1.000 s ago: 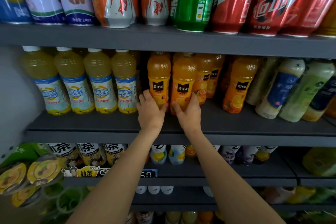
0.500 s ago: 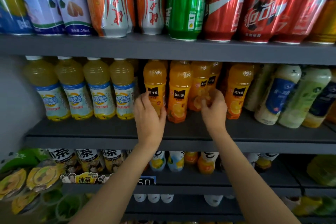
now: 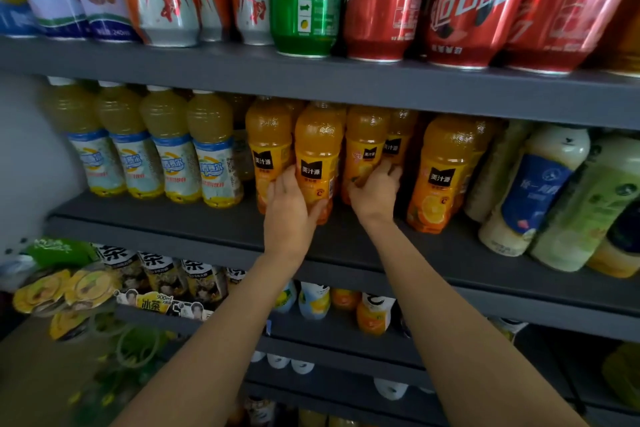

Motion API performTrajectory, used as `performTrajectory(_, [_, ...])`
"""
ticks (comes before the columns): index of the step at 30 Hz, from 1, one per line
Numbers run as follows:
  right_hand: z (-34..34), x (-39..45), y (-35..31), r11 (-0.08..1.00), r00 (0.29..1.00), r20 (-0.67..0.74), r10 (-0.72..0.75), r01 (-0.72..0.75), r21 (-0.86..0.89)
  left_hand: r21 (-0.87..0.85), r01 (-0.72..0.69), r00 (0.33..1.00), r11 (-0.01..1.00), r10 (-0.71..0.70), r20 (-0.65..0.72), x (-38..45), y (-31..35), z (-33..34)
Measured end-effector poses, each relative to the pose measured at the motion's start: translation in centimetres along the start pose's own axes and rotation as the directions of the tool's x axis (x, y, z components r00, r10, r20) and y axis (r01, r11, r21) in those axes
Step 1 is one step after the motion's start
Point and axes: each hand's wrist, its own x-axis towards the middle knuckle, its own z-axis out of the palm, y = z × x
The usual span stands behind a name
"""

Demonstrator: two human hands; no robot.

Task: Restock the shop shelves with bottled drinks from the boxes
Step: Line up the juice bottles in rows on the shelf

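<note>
Several orange juice bottles with black labels stand on the dark grey middle shelf (image 3: pixel 194 222). My left hand (image 3: pixel 289 204) grips the lower part of the front orange bottle (image 3: pixel 318 149), thumb on its right side. My right hand (image 3: pixel 375 191) holds the base of the neighbouring orange bottle (image 3: pixel 365 149), fingers curled round it. Another orange bottle (image 3: pixel 441 166) stands apart to the right. No box is in view.
Yellow drink bottles with blue-white labels (image 3: pixel 173 156) fill the shelf's left. Pale green and white bottles (image 3: pixel 540 184) lean at the right. Cans (image 3: pixel 381 0) line the shelf above. Lower shelves (image 3: pixel 346 340) hold tea and small bottles.
My left hand shifted from the leftmost orange bottle to the one beside it. My right hand moved right from that bottle to its neighbour further back. The view moved closer to the shelf.
</note>
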Motion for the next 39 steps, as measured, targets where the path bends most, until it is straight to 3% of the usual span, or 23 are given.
performTrajectory(7, [-1.1, -4.3, -0.2, 0.998, 0.998, -0.015, -0.061, 0.061, 0.030, -0.040, -0.013, 1.000, 0.999, 0.012, -0.025, -0.1, -0.1, 0.3])
performTrajectory(12, [-1.6, -5.8, -0.1, 0.999, 0.999, -0.034, -0.024, 0.026, 0.032, -0.057, -0.018, 0.999, 0.998, 0.016, -0.030, -0.4, 0.2, 0.2])
performTrajectory(21, [-1.9, -6.4, -0.2, 1.000, 0.998, 0.061, -0.016, 0.015, 0.021, -0.021, -0.024, 1.000, 0.999, 0.024, -0.012, -0.4, 0.1, 0.1])
performTrajectory(24, [-2.1, -7.6, 0.5, 0.998, 0.997, 0.029, -0.064, 0.064, 0.018, -0.080, -0.010, 0.999, 0.997, 0.006, -0.047, -1.0, 0.6, -0.4])
performTrajectory(27, [-2.2, -9.3, 1.0, 0.984, 0.987, -0.003, -0.160, 0.159, 0.077, -0.244, -0.095, 0.992, 0.965, 0.072, -0.102, -3.1, 1.7, -1.2])
performTrajectory(29, [-2.0, -9.8, 0.8, 0.967, 0.972, 0.009, -0.233, 0.230, 0.113, -0.293, -0.117, 0.993, 0.949, 0.109, -0.046, -3.9, 2.0, -1.1])
performTrajectory(32, [-1.9, -10.2, 0.4, 0.955, 0.957, 0.105, -0.270, 0.252, 0.155, -0.350, -0.021, 0.999, 0.937, 0.034, 0.031, -2.8, 1.6, -1.3])
performTrajectory(36, [-3.3, -8.8, 0.0, 0.940, 0.911, 0.352, -0.217, 0.098, 0.326, -0.427, -0.009, 0.963, 0.904, 0.122, 0.239, -1.1, 0.7, -2.9])
performTrajectory(39, [-3.5, -7.9, -0.3, 0.925, 0.887, 0.419, -0.196, 0.025, 0.379, -0.477, 0.010, 0.917, 0.879, 0.183, 0.355, -0.2, 0.2, -3.6])
